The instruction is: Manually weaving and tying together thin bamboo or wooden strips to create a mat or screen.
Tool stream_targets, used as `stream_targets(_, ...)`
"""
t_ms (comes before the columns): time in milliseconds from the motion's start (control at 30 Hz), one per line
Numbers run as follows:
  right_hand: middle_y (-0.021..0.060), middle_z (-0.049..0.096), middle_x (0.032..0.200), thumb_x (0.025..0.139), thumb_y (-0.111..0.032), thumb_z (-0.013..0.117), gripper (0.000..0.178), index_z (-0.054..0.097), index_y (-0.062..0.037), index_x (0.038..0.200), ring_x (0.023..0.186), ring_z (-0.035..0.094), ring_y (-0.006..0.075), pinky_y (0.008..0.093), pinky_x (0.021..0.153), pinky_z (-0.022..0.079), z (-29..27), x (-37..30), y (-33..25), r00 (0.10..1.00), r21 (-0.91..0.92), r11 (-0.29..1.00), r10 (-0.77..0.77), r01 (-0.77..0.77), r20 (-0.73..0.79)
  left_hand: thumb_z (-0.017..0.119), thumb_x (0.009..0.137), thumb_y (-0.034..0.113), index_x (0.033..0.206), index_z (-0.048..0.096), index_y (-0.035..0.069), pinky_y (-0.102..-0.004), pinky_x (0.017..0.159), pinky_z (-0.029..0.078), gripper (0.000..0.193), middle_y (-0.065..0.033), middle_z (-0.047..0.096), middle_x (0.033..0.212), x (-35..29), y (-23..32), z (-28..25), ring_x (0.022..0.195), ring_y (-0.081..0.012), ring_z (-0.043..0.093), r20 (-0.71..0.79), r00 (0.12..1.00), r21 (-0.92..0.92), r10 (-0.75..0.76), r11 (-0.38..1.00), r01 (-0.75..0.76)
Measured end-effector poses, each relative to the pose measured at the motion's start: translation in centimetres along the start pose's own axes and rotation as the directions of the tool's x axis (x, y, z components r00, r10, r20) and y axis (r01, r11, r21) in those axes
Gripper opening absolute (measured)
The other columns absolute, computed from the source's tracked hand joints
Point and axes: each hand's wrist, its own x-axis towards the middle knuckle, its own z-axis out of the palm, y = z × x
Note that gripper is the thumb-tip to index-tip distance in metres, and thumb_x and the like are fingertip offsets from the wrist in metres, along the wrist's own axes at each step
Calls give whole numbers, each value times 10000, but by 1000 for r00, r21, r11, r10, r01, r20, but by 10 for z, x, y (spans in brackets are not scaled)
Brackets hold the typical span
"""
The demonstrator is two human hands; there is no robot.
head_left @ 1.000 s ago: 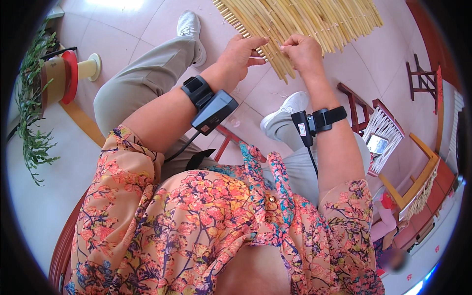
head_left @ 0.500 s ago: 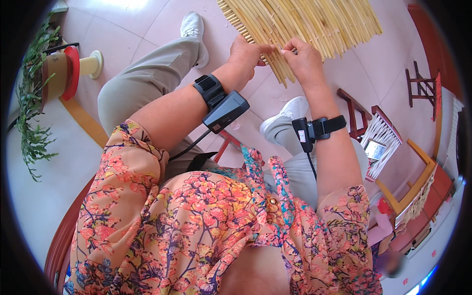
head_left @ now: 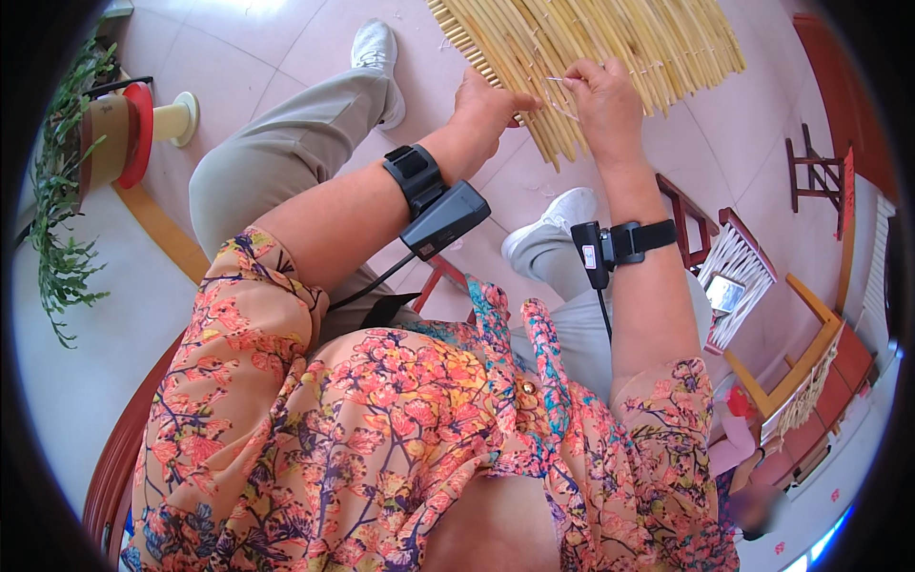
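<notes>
A mat of pale yellow stalks (head_left: 620,43) laid side by side, with thread stitches across them, fills the top of the view. My left hand (head_left: 484,110) is at its near left edge, gripping the stalk ends between thumb and fingers. Over the stalks, my right hand (head_left: 610,103) pinches a thin metal needle (head_left: 556,78) that points left. A fine pale thread (head_left: 562,110) hangs in a loose curve between the needle hand and the stalks.
At the right stand a stool with a white woven-cord seat (head_left: 748,276) and a phone (head_left: 724,294) on it, a wooden-framed stool (head_left: 791,381) and a dark folding stool (head_left: 822,176). A potted plant (head_left: 105,143) stands left. Another person (head_left: 739,448) is at lower right.
My right hand has lifted up and right from the near edge of the mat, and the needle and thread now show. My left hand stays at the edge with its forearm slightly shifted.
</notes>
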Motion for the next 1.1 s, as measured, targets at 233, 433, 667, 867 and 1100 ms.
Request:
stream_targets(233,109,554,787,720,-196,669,78,662,-138,772,731,581,288,389,627,461,-14,2,9,983,95,995,-16,-1,183,745,620,27,961,478,-14,-304,533,514,435,-142,619,919,8,-5,-4,752,-219,621,38,998,-56,48,997,-45)
stream_targets(433,120,582,790,706,-195,682,97,672,-119,765,767,584,289,383,671,460,-16,-2,11,954,77,993,60,-86,293,656,736,68,998,572,29,-306,633,487,278,-77,630,924,6,-4,0,798,-167,597,43,999,-23,-33,999,34)
stream_targets(667,129,587,790,714,-151,664,119,665,-69,799,751,582,274,350,673,449,-15,-3,8,962,33,997,62,-73,266,743,642,85,1040,424,5,-299,557,506,516,-139,599,935,9,-4,-3,727,-225,601,59,998,-70,8,998,-4)
stream_targets(867,98,582,806,721,-218,681,90,666,-135,752,775,592,275,387,655,460,-11,-6,9,972,-20,998,64,-61,224,735,680,132,1001,505,9,-299,569,488,413,-123,615,924,-4,8,3,731,-202,604,9,998,21,-60,998,60)
stream_targets(1100,126,595,804,717,-173,678,118,672,-86,795,767,590,279,356,684,458,-14,-4,3,965,-21,997,78,-75,250,796,622,168,971,443,-38,-290,486,488,537,-142,611,861,8,2,2,634,-217,606,-31,997,-48,-67,997,66)
